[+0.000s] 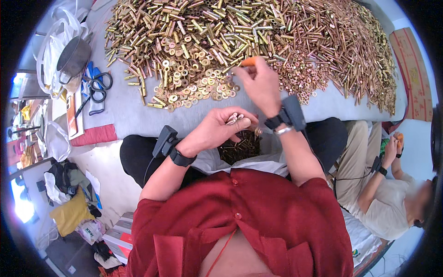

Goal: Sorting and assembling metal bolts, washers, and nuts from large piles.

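Left hand (217,129), mid-frame, has its fingers curled round a bundle of brass pins (235,118). Right hand (260,83) pinches an orange-tipped piece (249,61) above the washers (198,85) (small, stiff, likely slippery; best gripped mid-shaft) on the counter (138,117).

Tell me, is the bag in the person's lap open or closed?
Open. The white bag gapes below the left hand, showing dark metal pieces inside.

Place: looked like a small piecework workshop – hand assembly, floor-level
Giveaway: huge heap of brass tubes (258,27) and washers (194,83) on a grey table (138,115)
Extras: scissors (98,87), a co-worker (387,194) seated alongside, clutter on the floor
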`<state>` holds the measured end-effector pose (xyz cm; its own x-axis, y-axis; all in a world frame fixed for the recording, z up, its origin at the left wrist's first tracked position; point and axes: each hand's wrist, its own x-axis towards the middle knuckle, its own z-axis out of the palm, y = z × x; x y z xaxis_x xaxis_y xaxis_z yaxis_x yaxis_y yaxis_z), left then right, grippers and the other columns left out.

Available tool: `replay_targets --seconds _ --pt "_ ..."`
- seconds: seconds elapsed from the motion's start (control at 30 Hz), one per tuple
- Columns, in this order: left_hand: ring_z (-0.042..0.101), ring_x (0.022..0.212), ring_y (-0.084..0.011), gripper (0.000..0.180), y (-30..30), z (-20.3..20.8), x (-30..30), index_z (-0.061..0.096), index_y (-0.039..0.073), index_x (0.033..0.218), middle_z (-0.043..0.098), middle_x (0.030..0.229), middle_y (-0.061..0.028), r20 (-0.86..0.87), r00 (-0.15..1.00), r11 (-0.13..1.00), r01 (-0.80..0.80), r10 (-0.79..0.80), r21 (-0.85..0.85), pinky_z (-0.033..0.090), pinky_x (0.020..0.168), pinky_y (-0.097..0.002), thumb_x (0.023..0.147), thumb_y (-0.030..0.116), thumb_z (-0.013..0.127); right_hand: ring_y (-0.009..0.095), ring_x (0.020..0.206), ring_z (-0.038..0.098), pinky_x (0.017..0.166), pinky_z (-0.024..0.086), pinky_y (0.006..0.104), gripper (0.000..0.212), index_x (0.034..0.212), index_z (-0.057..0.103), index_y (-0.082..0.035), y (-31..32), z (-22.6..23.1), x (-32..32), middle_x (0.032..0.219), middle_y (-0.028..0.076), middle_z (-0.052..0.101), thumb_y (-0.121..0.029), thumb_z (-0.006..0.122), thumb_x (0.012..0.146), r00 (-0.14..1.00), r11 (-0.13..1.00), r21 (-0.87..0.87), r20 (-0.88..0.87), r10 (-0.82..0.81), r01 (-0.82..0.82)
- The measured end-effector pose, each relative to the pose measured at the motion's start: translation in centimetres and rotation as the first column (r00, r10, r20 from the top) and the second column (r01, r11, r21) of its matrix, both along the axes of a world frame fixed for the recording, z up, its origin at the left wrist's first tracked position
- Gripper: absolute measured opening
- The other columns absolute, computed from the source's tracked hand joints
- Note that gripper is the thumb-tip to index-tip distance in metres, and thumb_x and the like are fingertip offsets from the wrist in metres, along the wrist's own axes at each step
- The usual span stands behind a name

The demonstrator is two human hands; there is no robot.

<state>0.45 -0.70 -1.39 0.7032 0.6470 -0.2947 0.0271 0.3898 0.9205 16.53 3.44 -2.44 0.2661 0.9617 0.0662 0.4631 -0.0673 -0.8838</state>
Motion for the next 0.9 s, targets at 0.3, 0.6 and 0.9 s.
replay_targets --seconds 0.3,0.6,0.9 --pt "0.049 0.049 -0.0026 0.028 1.0 -0.1 -0.6 0.059 0.004 0.114 0.065 0.084 -0.0018 -0.114 0.977 0.984 -0.174 0.178 0.042 0.035 0.044 -0.0173 0.098 0.026 0.049 0.026 0.081 0.061 0.07 0.049 0.0352 0.04 0.114 0.056 -0.004 0.2 -2.1 -0.5 0.088 0.013 0.062 -0.014 0.068 0.078 0.985 0.99 0.137 0.173 -0.013 -0.011" --pt "0.051 0.049 -0.0028 0.025 1.2 0.5 -0.6 0.061 0.005 0.107 0.067 0.083 -0.0008 -0.164 0.982 0.988 -0.11 0.092 -0.109 0.032 0.042 -0.0158 0.098 0.025 0.049 0.007 0.081 0.056 0.07 0.048 0.0209 0.028 0.117 0.056 -0.001 -5.4 0.7 -0.6 0.091 0.0 0.058 -0.007 0.06 0.09 0.714 0.994 0.041 -0.693 0.104 -0.106" --pt "0.051 0.05 -0.0023 0.026 1.1 0.5 -0.5 0.057 0.003 0.109 0.066 0.086 -0.0014 -0.133 0.982 0.975 -0.155 0.135 -0.157 0.031 0.042 -0.0162 0.096 0.025 0.052 0.009 0.078 0.058 0.07 0.048 0.0224 0.022 0.11 0.062 -0.001 -6.6 0.5 0.7 0.086 0.001 0.062 -0.01 0.06 0.09 0.88 0.99 0.016 -0.458 0.13 -0.138"
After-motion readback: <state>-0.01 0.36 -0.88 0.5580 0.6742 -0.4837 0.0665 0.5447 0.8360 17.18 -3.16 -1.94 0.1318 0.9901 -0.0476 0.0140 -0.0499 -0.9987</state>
